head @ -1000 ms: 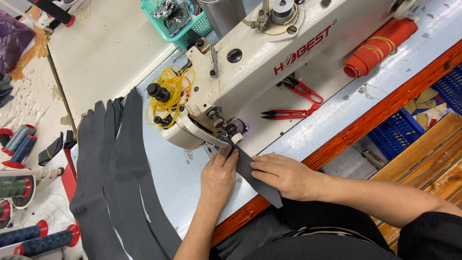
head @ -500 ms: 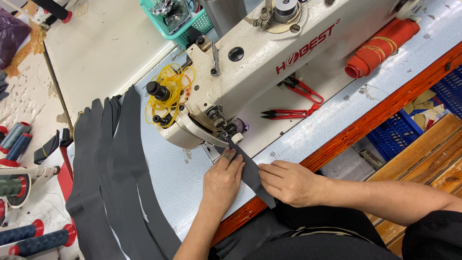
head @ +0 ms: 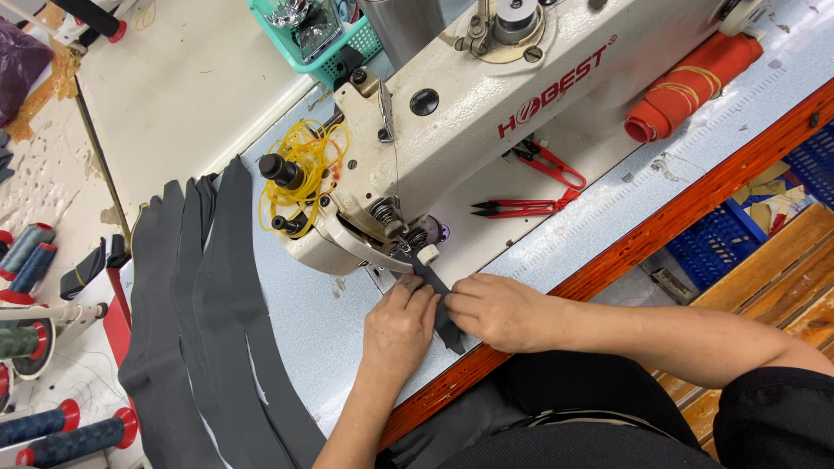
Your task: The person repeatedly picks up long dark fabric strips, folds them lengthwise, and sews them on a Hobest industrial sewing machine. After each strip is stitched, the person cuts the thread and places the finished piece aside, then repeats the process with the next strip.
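Note:
A narrow dark grey fabric strip (head: 446, 317) lies under the needle end of a cream sewing machine (head: 486, 104). My left hand (head: 400, 326) presses flat on the table at the strip's left edge, fingers pointing toward the presser foot. My right hand (head: 495, 311) pinches the strip from the right, close to the table's front edge. Both hands meet on the strip just in front of the needle.
A stack of long dark grey strips (head: 208, 330) lies on the table to the left. Two red thread snips (head: 521, 207) and an orange fabric roll (head: 691, 82) rest behind the machine. Thread spools (head: 30, 252) stand far left, a teal basket (head: 317, 35) at the back.
The strip has been fed further under the machine, so less of it shows in front. Both hands have closed in together near the needle.

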